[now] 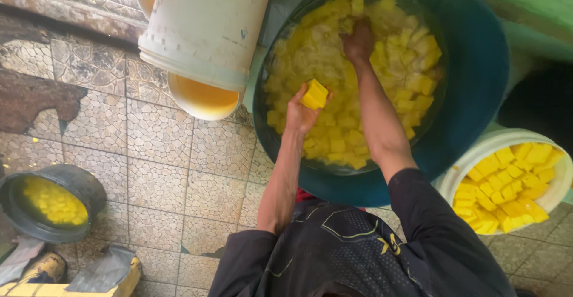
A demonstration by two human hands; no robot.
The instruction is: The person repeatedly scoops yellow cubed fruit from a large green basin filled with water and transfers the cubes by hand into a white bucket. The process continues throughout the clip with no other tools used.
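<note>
Mosaic floor tiling is surrounding a teal tub (477,76) of floating yellow blocks. Left hand (301,115) is gripping one yellow block (314,94) above the water, nearer the body; right hand (358,40) is reaching farther in, fingers submerged, grip indeterminate.

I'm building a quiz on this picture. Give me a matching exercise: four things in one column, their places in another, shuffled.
Things:
1. left hand
2. right hand
3. white bucket of yellow blocks
4. small dark bucket

Places:
A. far left, on the tiled floor
B. down among the pieces in the big tub
C. holding a yellow block
D. right of the big tub

Pairs: 1-C, 2-B, 3-D, 4-A
</note>
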